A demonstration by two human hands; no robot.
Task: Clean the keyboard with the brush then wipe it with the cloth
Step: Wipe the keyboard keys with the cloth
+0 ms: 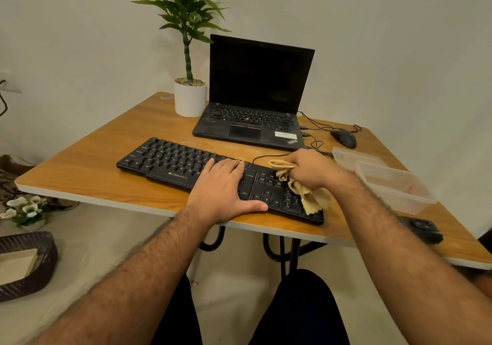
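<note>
On the wooden table (87,169) the left hand (222,189) lies flat with straight fingers on the black keyboard (170,162), while the right hand (310,170) grips the bunched yellow cloth (306,194) against the keys at its right end.

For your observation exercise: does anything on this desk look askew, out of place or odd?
The keyboard lies askew, angled across the table, its near right corner close to the edge. The left hand presses it flat; the right hand grips the cloth. Nothing looks spilled or damaged.
</note>
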